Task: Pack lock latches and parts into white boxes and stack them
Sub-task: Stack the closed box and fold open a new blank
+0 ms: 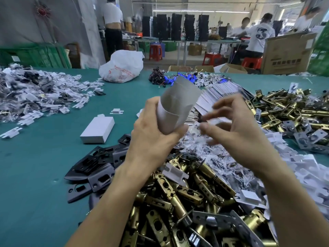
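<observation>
Closed box (97, 130) on table (44, 166), left; plates (99, 168) nearer; latch pile (178, 202) near right; flat cartons (219, 97), apparently, behind pile.

Your table (44, 166) is teal, the latches (178, 202) brass-gold, the strike plates (96, 163) black. The curled carton (179, 104) looks grey inside and white outside, though it is blurred. The closed box (98, 130) is white.

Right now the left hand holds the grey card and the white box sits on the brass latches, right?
No: in the head view the white box lies on the green table, left of the brass latches. The left hand does hold the grey card.
</observation>
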{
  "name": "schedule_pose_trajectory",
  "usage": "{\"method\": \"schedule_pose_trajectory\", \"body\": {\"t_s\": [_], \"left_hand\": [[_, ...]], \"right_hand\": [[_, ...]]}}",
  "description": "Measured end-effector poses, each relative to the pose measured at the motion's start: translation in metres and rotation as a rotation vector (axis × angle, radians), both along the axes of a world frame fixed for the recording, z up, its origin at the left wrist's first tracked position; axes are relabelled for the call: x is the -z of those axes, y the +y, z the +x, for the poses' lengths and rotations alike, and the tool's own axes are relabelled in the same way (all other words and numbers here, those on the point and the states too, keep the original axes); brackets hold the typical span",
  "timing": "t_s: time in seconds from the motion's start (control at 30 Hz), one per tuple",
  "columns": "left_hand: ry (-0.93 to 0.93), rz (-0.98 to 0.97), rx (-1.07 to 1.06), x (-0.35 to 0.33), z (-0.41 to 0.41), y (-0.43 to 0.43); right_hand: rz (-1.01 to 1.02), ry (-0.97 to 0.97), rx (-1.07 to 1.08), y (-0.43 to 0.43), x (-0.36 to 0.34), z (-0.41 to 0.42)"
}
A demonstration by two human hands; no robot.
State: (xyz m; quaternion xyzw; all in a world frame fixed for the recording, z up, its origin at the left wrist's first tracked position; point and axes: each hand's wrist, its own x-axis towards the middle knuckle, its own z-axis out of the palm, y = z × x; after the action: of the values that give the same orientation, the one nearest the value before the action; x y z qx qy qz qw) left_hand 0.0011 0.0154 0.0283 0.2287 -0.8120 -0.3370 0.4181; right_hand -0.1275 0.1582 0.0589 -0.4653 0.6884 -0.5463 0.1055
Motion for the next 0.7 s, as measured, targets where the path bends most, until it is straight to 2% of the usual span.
{"method": "schedule_pose_trajectory", "body": {"t_s": [0.1, 0.13, 0.2, 0.33, 0.47, 0.57, 0.7], "left_hand": [[0.071, 0.109, -0.03, 0.0, -0.001, -0.001], [0.086, 0.152, -0.02, -0.001, -0.001, -0.001], [0.086, 0.195, 0.002, -0.001, -0.001, -0.002], [0.062, 0.228, 0.055, 0.0, -0.002, 0.0], [0.077, 0.308, 0.102, -0.001, -0.006, 0.009], [0.022, 0.351, 0.098, -0.001, -0.009, 0.013], [-0.085, 0.336, 0.04, 0.002, -0.009, 0.01]], "right_hand": [[0.643, 0.325, 0.025, 0.011, 0.003, -0.014], [0.789, 0.35, -0.01, 0.012, 0.006, -0.015], [0.903, 0.344, -0.025, 0.008, 0.011, -0.012], [0.914, 0.458, 0.027, -0.001, 0.016, -0.003], [0.893, 0.489, -0.066, -0.002, 0.019, -0.006], [0.798, 0.413, -0.129, -0.001, 0.016, -0.007], [0.637, 0.414, -0.244, -0.008, 0.013, 0.005]]}}
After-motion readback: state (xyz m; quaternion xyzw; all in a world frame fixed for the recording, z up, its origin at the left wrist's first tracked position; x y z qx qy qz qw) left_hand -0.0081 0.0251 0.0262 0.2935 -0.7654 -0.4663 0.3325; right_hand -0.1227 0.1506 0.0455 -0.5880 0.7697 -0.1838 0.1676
